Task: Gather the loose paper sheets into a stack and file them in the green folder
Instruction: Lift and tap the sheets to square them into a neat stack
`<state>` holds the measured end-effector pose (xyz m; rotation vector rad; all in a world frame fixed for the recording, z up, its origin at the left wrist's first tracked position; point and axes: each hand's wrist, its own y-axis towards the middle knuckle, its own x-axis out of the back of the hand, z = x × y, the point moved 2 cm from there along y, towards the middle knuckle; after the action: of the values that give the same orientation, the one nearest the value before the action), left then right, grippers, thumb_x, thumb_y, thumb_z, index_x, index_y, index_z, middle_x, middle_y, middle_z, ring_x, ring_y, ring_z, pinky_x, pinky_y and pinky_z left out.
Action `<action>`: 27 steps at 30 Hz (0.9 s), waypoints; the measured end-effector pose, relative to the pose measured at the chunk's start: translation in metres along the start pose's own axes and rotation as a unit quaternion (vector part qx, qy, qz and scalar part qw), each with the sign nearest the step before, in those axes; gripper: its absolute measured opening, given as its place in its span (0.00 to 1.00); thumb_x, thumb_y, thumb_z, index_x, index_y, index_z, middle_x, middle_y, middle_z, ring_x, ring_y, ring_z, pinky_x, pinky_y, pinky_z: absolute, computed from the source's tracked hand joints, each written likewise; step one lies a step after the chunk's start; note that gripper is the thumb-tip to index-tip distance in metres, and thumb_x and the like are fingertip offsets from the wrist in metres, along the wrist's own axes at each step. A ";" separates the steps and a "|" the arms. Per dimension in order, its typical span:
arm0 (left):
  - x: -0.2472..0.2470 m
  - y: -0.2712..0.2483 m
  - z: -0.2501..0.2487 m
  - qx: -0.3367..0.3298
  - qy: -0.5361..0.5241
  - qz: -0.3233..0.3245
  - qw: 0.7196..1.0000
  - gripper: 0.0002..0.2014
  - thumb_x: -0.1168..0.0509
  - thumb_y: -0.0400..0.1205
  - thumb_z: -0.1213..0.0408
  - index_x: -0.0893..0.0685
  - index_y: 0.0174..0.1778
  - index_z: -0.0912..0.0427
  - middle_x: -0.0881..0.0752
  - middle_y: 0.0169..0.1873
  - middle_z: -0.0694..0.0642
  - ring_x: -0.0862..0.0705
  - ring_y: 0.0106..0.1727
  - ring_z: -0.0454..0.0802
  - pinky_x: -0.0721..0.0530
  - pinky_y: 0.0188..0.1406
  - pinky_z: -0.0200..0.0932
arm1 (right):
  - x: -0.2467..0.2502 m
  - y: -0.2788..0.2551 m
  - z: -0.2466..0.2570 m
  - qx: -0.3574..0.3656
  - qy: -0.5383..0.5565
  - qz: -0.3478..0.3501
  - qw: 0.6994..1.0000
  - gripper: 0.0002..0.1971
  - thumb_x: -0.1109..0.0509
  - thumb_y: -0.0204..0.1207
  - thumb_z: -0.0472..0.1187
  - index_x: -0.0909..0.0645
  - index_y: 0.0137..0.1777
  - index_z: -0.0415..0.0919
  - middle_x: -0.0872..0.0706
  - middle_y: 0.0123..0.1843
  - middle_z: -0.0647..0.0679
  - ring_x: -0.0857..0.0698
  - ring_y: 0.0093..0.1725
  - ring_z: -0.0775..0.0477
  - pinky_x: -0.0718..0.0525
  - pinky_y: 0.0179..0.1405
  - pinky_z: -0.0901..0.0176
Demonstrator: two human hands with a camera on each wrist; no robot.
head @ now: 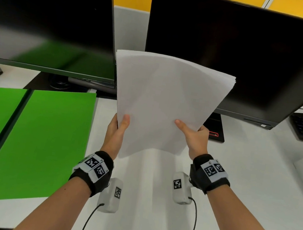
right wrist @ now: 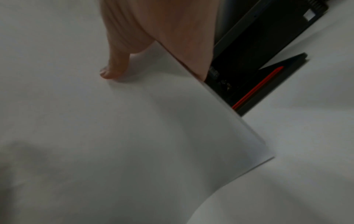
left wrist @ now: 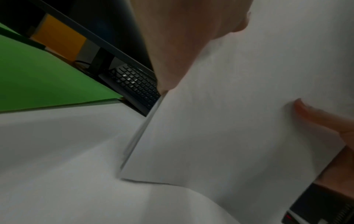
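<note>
Paper stack [head: 165, 105] stands raised above the bench [head: 245, 178], left hand [head: 116, 129] and right hand [head: 194, 136] each pinching a side edge, thumbs on top — a two-sided grip likely meant to square the sheets before they go into the green folder [head: 30, 142], open at left.

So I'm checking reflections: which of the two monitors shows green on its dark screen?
The left monitor, behind the open green folder. Its lower screen mirrors green; the right monitor, behind the held paper stack, stays plain black.
</note>
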<state>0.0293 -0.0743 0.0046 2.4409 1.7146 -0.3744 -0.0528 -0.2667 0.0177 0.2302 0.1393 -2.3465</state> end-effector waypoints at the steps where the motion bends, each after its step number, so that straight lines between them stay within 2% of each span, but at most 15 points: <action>1: -0.003 0.002 0.000 -0.005 0.010 -0.001 1.000 0.10 0.44 0.85 0.60 0.25 0.60 0.45 0.18 0.52 0.37 0.16 0.47 0.23 0.20 0.44 0.22 | -0.002 0.000 -0.001 -0.004 0.002 -0.005 1.000 0.12 0.22 0.66 0.30 0.17 0.44 0.46 0.12 0.44 0.53 0.12 0.40 0.60 0.15 0.37 0.74; 3: -0.004 0.004 0.004 -0.007 0.034 -0.018 0.999 0.13 0.39 0.83 0.63 0.26 0.64 0.50 0.17 0.54 0.42 0.16 0.54 0.33 0.20 0.53 0.31 | -0.005 -0.001 -0.004 -0.015 0.008 -0.013 1.000 0.11 0.22 0.67 0.31 0.18 0.43 0.46 0.13 0.44 0.53 0.13 0.42 0.59 0.15 0.35 0.75; 5: -0.003 0.007 0.007 0.003 0.050 -0.038 0.998 0.15 0.39 0.83 0.65 0.26 0.66 0.56 0.17 0.56 0.49 0.17 0.59 0.47 0.22 0.57 0.40 | -0.007 -0.002 -0.005 -0.023 0.017 -0.016 0.999 0.11 0.23 0.68 0.31 0.18 0.43 0.47 0.13 0.44 0.53 0.13 0.42 0.58 0.16 0.33 0.74; 7: -0.001 0.010 0.007 0.005 0.056 -0.044 0.997 0.16 0.40 0.83 0.67 0.25 0.68 0.61 0.18 0.56 0.53 0.18 0.59 0.50 0.20 0.53 0.37 | -0.006 0.001 -0.001 -0.015 0.012 -0.014 1.000 0.11 0.23 0.68 0.31 0.18 0.44 0.47 0.13 0.44 0.53 0.13 0.41 0.59 0.15 0.34 0.74; 11: 0.005 0.020 -0.004 0.003 0.063 -0.026 0.998 0.12 0.39 0.83 0.69 0.23 0.62 0.57 0.16 0.51 0.48 0.16 0.51 0.42 0.17 0.50 0.32 | -0.004 0.006 0.006 0.000 -0.012 0.007 1.000 0.11 0.23 0.68 0.32 0.17 0.45 0.47 0.12 0.43 0.55 0.12 0.37 0.64 0.15 0.37 0.74; 13: 0.010 0.019 -0.002 0.031 0.056 -0.015 0.998 0.12 0.37 0.81 0.71 0.21 0.59 0.59 0.15 0.48 0.49 0.15 0.49 0.45 0.17 0.48 0.35 | -0.003 0.002 -0.003 -0.018 -0.028 0.010 0.999 0.11 0.22 0.67 0.32 0.17 0.44 0.47 0.12 0.43 0.55 0.12 0.40 0.60 0.14 0.40 0.70; 15: 0.013 0.018 0.002 0.062 0.057 -0.006 0.996 0.09 0.34 0.79 0.72 0.18 0.52 0.57 0.13 0.46 0.50 0.15 0.47 0.48 0.17 0.45 0.38 | -0.001 -0.004 -0.017 -0.043 -0.039 0.007 0.998 0.12 0.21 0.66 0.32 0.17 0.44 0.47 0.13 0.44 0.54 0.13 0.43 0.57 0.15 0.41 0.68; 18: 0.016 0.020 -0.003 0.076 0.082 -0.008 0.994 0.08 0.29 0.75 0.71 0.16 0.44 0.53 0.13 0.42 0.49 0.14 0.44 0.48 0.18 0.39 0.36 | 0.000 -0.009 -0.029 -0.056 -0.043 0.016 0.997 0.12 0.21 0.66 0.31 0.17 0.45 0.46 0.13 0.44 0.54 0.14 0.43 0.58 0.16 0.34 0.76; 21: 0.011 0.021 -0.010 0.067 0.090 -0.010 0.994 0.06 0.27 0.74 0.67 0.16 0.44 0.56 0.13 0.40 0.48 0.14 0.40 0.41 0.16 0.32 0.28 | -0.001 -0.012 -0.031 -0.051 -0.040 0.012 0.998 0.13 0.21 0.65 0.30 0.17 0.44 0.46 0.13 0.43 0.54 0.14 0.42 0.60 0.17 0.34 0.77; 23: 0.006 0.017 -0.013 0.045 0.086 -0.036 0.995 0.08 0.28 0.75 0.66 0.16 0.48 0.60 0.13 0.42 0.51 0.15 0.38 0.40 0.15 0.34 0.29 | -0.002 -0.014 -0.029 -0.045 -0.037 0.008 0.998 0.13 0.21 0.65 0.30 0.17 0.45 0.47 0.13 0.43 0.54 0.14 0.43 0.59 0.16 0.35 0.76; 25: 0.005 0.014 -0.017 0.028 0.075 -0.052 0.995 0.08 0.29 0.76 0.67 0.16 0.49 0.61 0.13 0.41 0.52 0.14 0.35 0.37 0.15 0.37 0.30 | -0.001 -0.013 -0.024 -0.036 -0.042 0.017 0.998 0.13 0.21 0.65 0.30 0.17 0.45 0.46 0.12 0.45 0.53 0.13 0.44 0.57 0.14 0.38 0.74; 27: 0.008 0.013 -0.026 0.015 0.053 -0.058 0.997 0.06 0.30 0.76 0.69 0.16 0.47 0.59 0.14 0.38 0.48 0.14 0.29 0.31 0.16 0.32 0.26 | 0.006 -0.011 -0.018 -0.038 -0.071 0.045 0.996 0.12 0.21 0.65 0.31 0.16 0.46 0.45 0.11 0.48 0.49 0.12 0.45 0.53 0.12 0.44 0.67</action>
<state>0.0476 -0.0656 0.0271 2.4298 1.9130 -0.2915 -0.0627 -0.2597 -0.0007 0.0315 0.1460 -2.2537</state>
